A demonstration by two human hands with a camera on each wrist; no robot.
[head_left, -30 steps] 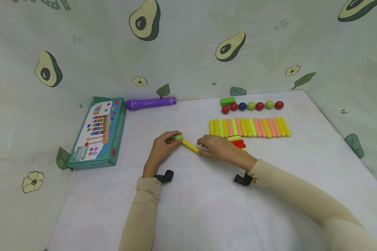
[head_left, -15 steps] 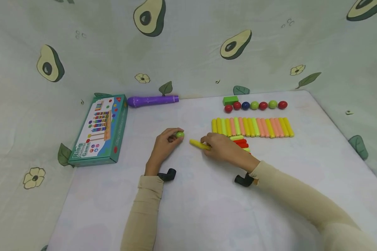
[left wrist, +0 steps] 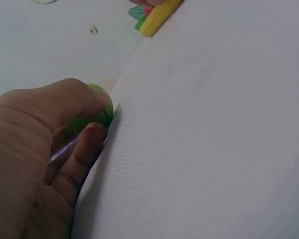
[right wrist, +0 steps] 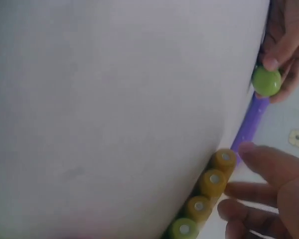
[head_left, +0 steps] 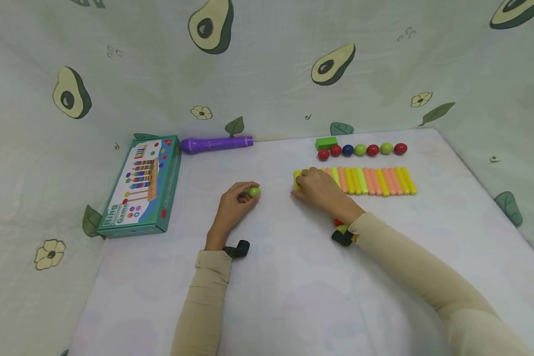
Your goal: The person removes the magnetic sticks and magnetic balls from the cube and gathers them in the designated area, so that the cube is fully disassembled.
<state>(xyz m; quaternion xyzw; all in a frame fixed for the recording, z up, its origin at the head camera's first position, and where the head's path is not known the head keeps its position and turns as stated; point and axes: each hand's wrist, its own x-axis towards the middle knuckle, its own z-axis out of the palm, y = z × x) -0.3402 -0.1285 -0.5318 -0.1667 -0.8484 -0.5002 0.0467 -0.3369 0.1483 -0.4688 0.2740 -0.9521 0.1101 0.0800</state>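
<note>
My left hand (head_left: 235, 207) pinches a green ball (head_left: 254, 192) between thumb and fingers, low over the table left of centre. In the left wrist view the thumb covers part of that ball (left wrist: 107, 113). My right hand (head_left: 322, 190) is at the left end of a row of coloured sticks (head_left: 368, 181). Its thumb lies close beside the end yellow stick (right wrist: 225, 158) and its fingers reach over the row, loosely extended. Pale discs show in the stick ends. The right hand hides several sticks in the head view.
Behind the row stand several red, green and blue balls (head_left: 373, 150) and a green block (head_left: 326, 143). A purple microphone-shaped tube (head_left: 216, 144) lies at the back edge, beside a teal game box (head_left: 139, 185). Red and green sticks (head_left: 339, 225) show partly under the right wrist.
The right hand has taken the yellow stick away from the green ball and moved it back and right to the row's left end. The left hand stays with the ball.
</note>
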